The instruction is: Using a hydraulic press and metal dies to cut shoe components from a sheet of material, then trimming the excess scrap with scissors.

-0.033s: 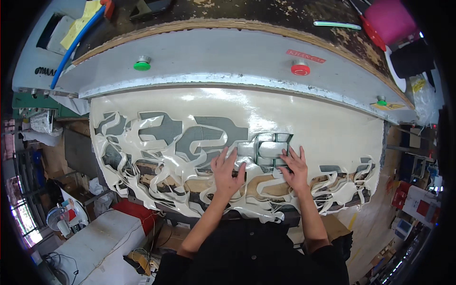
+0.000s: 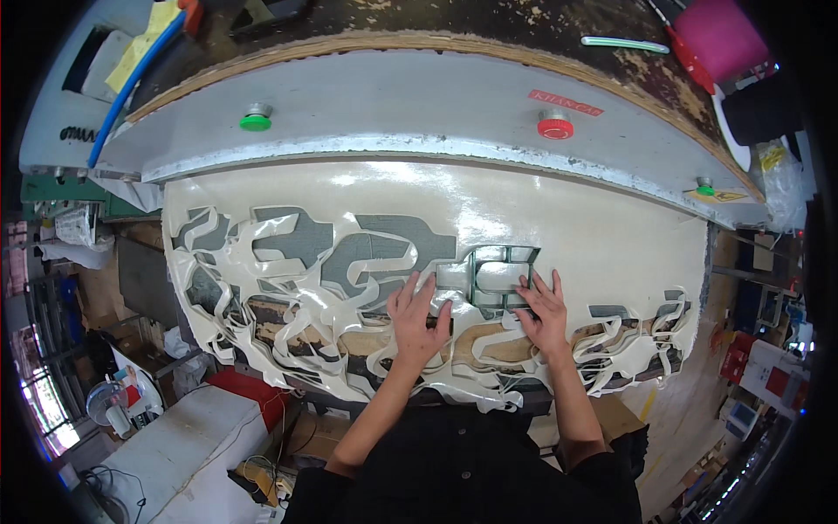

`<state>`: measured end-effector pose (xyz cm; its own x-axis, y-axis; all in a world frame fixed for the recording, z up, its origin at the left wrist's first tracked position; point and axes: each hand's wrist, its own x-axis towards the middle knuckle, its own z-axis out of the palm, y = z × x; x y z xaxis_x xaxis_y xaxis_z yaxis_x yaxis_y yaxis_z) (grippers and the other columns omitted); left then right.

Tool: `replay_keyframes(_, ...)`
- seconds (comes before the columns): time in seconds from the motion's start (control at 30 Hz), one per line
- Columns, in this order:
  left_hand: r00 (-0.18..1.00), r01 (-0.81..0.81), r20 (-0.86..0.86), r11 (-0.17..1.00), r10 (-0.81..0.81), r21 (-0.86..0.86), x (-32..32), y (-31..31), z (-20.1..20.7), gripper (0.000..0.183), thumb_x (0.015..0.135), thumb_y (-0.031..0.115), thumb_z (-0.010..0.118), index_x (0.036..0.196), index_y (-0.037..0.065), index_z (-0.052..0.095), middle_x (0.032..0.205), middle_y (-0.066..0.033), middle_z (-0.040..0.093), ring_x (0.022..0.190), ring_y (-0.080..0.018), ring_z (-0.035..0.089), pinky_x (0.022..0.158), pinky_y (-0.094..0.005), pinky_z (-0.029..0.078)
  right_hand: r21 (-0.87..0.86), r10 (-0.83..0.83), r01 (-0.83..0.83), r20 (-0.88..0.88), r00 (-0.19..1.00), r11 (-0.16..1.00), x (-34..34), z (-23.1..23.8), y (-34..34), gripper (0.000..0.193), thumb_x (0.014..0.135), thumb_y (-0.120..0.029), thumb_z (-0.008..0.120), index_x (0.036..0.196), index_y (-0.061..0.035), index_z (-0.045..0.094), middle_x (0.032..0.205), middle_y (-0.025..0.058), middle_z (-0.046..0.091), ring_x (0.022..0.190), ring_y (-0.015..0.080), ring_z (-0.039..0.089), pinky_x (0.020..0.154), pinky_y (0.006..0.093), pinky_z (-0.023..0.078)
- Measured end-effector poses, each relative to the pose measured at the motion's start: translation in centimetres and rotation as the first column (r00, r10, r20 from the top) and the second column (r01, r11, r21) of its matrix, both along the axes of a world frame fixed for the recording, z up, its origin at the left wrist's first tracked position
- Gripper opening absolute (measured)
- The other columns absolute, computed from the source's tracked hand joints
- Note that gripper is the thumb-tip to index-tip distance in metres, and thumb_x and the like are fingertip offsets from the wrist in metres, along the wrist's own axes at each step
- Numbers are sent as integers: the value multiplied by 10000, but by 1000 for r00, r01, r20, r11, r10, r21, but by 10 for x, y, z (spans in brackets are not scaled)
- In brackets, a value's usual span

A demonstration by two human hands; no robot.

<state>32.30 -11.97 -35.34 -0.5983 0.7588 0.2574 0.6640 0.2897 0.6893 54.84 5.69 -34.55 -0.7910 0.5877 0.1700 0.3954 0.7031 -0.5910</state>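
Note:
A cutting die [image 2: 472,278], a dark green metal strip frame with an inner loop, stands on a glossy cream sheet [image 2: 611,231]. My right hand [image 2: 545,319] is at the die's near right corner, its fingertips touching the frame and its fingers spread. Left of the die, my left hand [image 2: 419,321] rests with fingers apart on the cut edge of the sheet; I see nothing held in it. Cut-out openings in the sheet show a grey layer [image 2: 301,240] beneath. Thin leftover strips [image 2: 305,327] lie tangled along the near side.
A grey machine beam [image 2: 393,109] crosses behind the sheet, carrying a green button [image 2: 256,120] and a red button [image 2: 555,129]. On the worn board above it lies a pale green pen-like stick [image 2: 625,44]. A white fan [image 2: 109,402] stands at lower left.
The view has shifted very slightly. Both hands and the cutting die keep the same places on the sheet.

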Motion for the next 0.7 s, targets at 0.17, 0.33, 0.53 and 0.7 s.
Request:
replay_keyframes(0.17, 1000, -13, -14, 1000, 13, 6, -2, 1, 3, 562, 881, 160, 807, 1389, -14, 642, 1363, -155, 724, 1360, -359, 600, 1098, -507, 380, 23, 13, -14, 28, 1000, 1000, -3, 5, 3, 448, 842, -191, 821, 1281, -130, 752, 1348, 90, 751, 1428, 325, 589, 1269, 668, 249)
replay_keyframes(0.33, 1000, -3, 0, 1000, 3, -20, -6, 7, 3, 573, 876, 144, 811, 1397, -16, 635, 1365, -154, 724, 1355, -354, 603, 1087, -492, 382, 60, 19, -21, 31, 999, 998, -7, 3, 10, 412, 865, -230, 800, 1264, -137, 761, 1355, 80, 748, 1441, 305, 579, 1268, 674, 248)
replay_keyframes(0.53, 1000, -5, 2, 1000, 5, -18, -5, -1, 18, 568, 872, 138, 810, 1392, -14, 638, 1355, -145, 728, 1336, -352, 608, 1066, -484, 389, 64, 7, -10, 36, 999, 998, -4, 16, -4, 429, 854, -225, 801, 1271, -139, 753, 1346, 73, 753, 1440, 302, 579, 1267, 675, 245)
replay_keyframes(0.7, 1000, -6, 1, 1000, 6, 30, -4, 2, 25, 556, 873, 136, 804, 1383, -17, 643, 1351, -146, 727, 1333, -355, 607, 1058, -481, 395, 69, 9, -13, 55, 998, 998, -1, 18, -4, 481, 838, -195, 823, 1306, -140, 730, 1371, 67, 738, 1459, 304, 557, 1272, 660, 250)
